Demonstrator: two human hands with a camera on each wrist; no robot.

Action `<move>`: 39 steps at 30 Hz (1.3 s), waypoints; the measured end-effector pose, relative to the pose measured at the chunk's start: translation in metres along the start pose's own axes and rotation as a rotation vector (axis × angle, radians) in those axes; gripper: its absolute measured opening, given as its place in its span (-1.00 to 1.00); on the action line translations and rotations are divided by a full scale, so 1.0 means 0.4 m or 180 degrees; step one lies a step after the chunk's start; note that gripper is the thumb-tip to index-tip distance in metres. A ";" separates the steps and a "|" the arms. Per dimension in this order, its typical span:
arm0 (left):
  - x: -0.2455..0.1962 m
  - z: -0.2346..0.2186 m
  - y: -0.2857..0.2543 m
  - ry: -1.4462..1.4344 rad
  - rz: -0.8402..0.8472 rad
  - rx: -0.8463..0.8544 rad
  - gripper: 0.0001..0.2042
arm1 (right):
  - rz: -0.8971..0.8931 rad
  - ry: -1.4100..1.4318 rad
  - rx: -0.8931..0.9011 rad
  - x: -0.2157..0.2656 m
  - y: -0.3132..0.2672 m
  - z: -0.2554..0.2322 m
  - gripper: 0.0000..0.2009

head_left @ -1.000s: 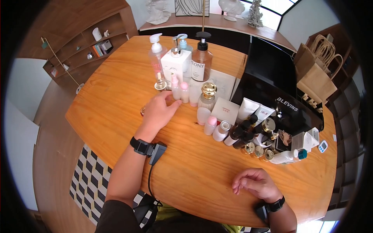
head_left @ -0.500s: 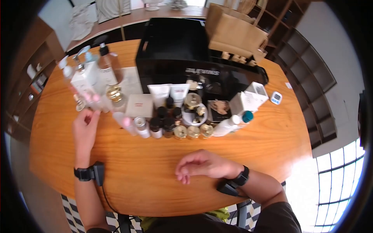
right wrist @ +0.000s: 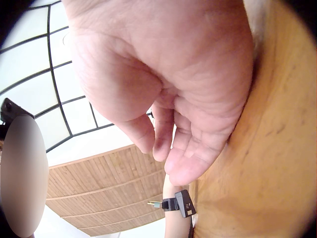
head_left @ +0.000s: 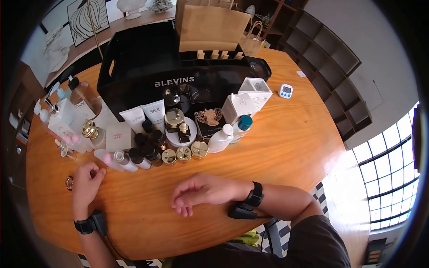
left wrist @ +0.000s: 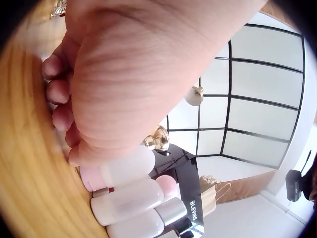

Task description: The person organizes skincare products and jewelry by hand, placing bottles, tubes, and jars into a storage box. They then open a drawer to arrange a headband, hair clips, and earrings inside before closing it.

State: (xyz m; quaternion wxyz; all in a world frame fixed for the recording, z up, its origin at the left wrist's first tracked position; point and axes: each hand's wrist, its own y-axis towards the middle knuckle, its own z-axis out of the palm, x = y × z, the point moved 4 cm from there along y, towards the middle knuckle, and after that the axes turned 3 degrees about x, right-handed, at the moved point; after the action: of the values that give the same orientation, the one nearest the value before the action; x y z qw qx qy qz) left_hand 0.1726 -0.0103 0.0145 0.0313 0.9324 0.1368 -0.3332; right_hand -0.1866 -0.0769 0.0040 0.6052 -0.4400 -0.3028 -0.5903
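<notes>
1. From my remote seat, I see the left hand point(head_left: 87, 181) loosely curled above the desk point(head_left: 138, 201), released, with nothing visible in its fingers.
2. The right hand point(head_left: 203, 192) lies loosely bent, palm inward and empty, in front of the gold-lidded jars point(head_left: 183, 154).
3. Nearest the left hand I have the pink-capped bottle point(head_left: 108, 159), upright on the desk between a frosted bottle point(head_left: 99, 154) and a silver-capped bottle point(head_left: 125, 161). A small gold ornament point(head_left: 69, 182) lies on its other side.
4. I judge the pink-capped bottle light, smooth and a bit slippery, its wall probably firm plastic; I'd grip the body below the cap.
5. The ornament looks hard but delicate; I'd pinch its edges gently.
</notes>
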 end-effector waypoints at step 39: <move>-0.021 -0.002 -0.007 -0.0038 -0.0041 -0.0064 -0.78 | -0.0070 0.0104 0.0041 -0.006 0.003 0.002 -0.76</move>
State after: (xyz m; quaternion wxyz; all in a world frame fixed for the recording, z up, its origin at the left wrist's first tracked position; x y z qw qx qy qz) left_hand 0.1659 -0.0093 0.0204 0.0394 0.9291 0.1459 -0.3376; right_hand -0.1857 -0.0751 0.0020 0.6064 -0.4230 -0.3015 -0.6020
